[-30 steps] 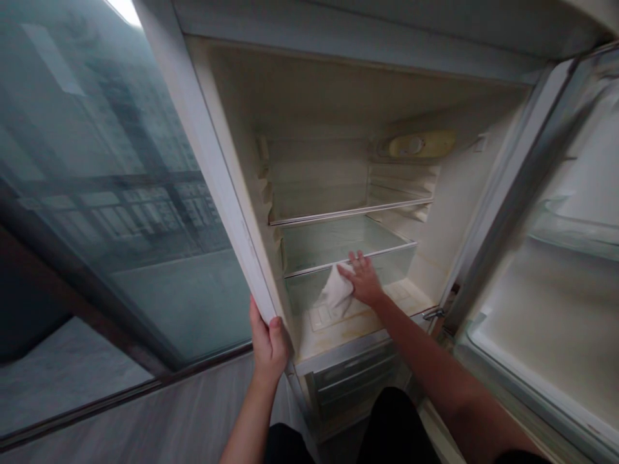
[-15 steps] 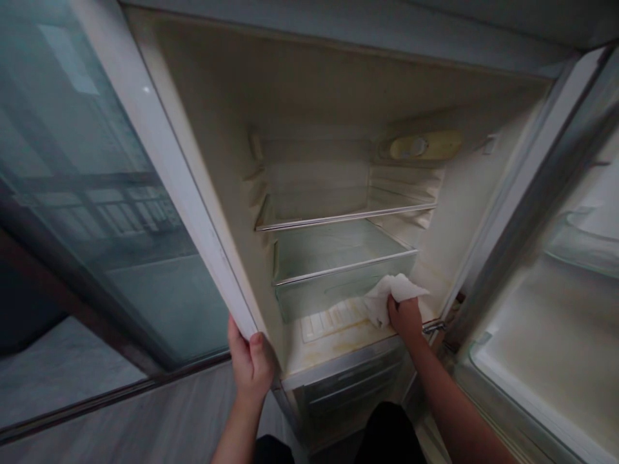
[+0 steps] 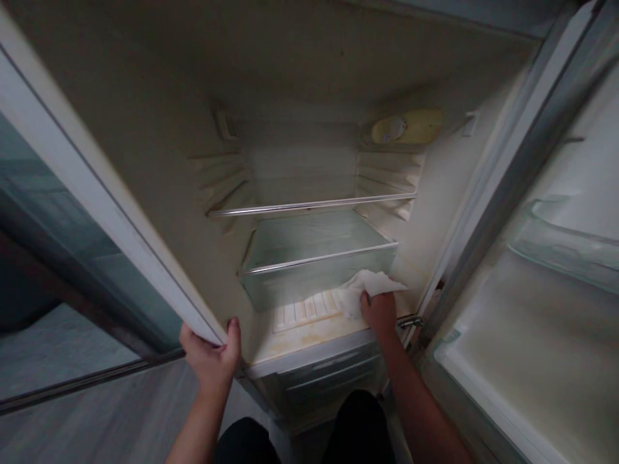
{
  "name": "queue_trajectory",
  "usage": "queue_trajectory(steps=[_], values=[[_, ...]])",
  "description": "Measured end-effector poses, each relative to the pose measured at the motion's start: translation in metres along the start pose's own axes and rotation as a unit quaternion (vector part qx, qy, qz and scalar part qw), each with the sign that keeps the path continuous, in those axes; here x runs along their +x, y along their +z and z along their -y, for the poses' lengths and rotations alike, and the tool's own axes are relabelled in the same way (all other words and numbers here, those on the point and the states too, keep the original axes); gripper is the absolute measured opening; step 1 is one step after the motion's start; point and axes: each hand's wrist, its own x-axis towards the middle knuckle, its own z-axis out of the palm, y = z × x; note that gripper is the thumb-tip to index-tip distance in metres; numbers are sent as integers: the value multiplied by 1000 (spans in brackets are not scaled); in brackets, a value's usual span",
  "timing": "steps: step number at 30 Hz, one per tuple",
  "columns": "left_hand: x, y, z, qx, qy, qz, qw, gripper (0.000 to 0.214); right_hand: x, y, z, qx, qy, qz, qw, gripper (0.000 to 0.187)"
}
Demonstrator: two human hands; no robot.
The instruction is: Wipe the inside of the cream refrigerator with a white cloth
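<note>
An open, empty fridge (image 3: pixel 309 77) fills the view. My right hand (image 3: pixel 378 314) is closed on a white cloth (image 3: pixel 363 287) and presses it onto the stained fridge floor (image 3: pixel 300 335), near the front right corner and just below the lower glass shelf (image 3: pixel 314 248). My left hand (image 3: pixel 213 354) grips the lower end of the fridge's left side wall edge (image 3: pixel 106 212), fingers wrapped round it.
An upper glass shelf (image 3: pixel 309 206) sits higher in the cabinet, with a yellowish thermostat housing (image 3: pixel 406 127) at the top right. The open door (image 3: pixel 541 283) with its bin stands at the right. A glass panel (image 3: pixel 58 258) and grey floor (image 3: pixel 97 425) lie left. Freezer drawers (image 3: pixel 319 377) sit below.
My right hand slid the cloth from the middle of the fridge floor to the right front corner. The view has moved closer into the fridge. My left hand keeps its grip on the side edge.
</note>
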Motion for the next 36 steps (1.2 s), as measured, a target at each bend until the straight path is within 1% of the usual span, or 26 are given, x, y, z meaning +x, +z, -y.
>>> queue_trajectory(steps=[3, 7, 12, 17, 20, 27, 32, 36], values=[[0, -1, -5, 27, -19, -8, 999, 75, 0, -2, 0, 10, -2, 5, 1000, 43], [-3, 0, -8, 41, -56, -11, 998, 79, -1, -5, -2, 23, -2, 18, 1000, 42], [-4, 0, -9, 47, -72, -9, 996, 79, 0, -8, -4, 31, -12, 24, 999, 46], [-3, -2, -11, 57, -87, 6, 995, 78, -1, -6, -5, 24, -11, 9, 1000, 46], [-3, -3, -11, 56, -80, 14, 995, 77, -2, -4, -5, 13, -14, 4, 1000, 43], [-2, -5, -9, 9, -42, 25, 999, 70, -3, -2, -3, 11, -15, 0, 1000, 39], [-2, -6, -7, 1, -23, 26, 999, 66, -3, -1, -4, -1, -36, 1, 999, 37], [-1, -7, -10, -11, -30, 30, 999, 63, -3, -3, -3, -8, -35, 12, 999, 39]])
